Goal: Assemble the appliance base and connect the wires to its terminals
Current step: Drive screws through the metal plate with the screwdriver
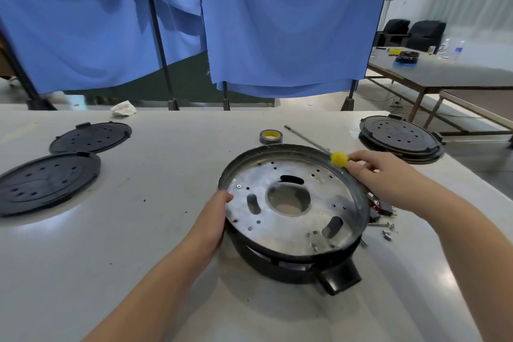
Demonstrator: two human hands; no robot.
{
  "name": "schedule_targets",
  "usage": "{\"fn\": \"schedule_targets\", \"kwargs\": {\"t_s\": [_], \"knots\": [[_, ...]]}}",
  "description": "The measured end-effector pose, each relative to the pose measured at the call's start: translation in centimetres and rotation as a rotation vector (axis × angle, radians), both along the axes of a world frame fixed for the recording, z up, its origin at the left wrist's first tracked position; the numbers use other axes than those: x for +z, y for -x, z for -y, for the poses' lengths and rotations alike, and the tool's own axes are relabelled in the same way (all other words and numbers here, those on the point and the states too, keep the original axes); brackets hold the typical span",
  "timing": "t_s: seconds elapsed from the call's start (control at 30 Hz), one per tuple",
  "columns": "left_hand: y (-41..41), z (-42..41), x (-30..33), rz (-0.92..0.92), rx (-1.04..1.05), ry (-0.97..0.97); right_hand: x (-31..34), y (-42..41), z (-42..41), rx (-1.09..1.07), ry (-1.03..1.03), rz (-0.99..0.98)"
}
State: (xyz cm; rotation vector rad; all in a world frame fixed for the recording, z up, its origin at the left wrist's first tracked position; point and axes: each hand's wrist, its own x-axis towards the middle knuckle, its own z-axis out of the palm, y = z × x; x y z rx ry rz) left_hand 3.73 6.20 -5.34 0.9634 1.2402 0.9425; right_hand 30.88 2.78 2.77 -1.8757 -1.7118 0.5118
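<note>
Head view: nearest, a black appliance base (299,269) sits on a white table (111,258), a round metal plate (291,203) (tilted) resting in it. Left hand (213,219) grips the plate's near-left rim. Right hand (377,172) pinches a yellow-handled screwdriver (339,159) at the far-right rim. Beyond lies a tape roll (270,136).

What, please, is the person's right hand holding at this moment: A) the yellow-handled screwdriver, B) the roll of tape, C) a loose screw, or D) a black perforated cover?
A: the right hand pinches the yellow-handled screwdriver by its handle at the far rim of the metal plate, while the roll of tape sits untouched on the table beyond.
</note>
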Motion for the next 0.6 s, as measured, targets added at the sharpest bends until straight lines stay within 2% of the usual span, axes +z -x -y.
{"fn": "schedule_targets", "kwargs": {"t_s": [0.13, 0.3, 0.4, 0.6], "knots": [[-0.1, -0.3, 0.1, -0.13, 0.015, -0.09, 0.4, -0.2, 0.3, -0.018, 0.064, 0.011], [0.9, -1.2, 1.2, -0.262, -0.092, -0.136, 1.7, -1.0, 0.9, -0.041, -0.025, -0.088], [1.2, -2.7, 2.5, -0.252, -0.114, -0.161, 2.6, -0.1, 0.3, -0.001, -0.093, -0.202], [0.6, -4.0, 2.8, -0.055, -0.044, -0.15, 4.0, 3.0, -2.0, 0.072, -0.285, -0.366]]}}
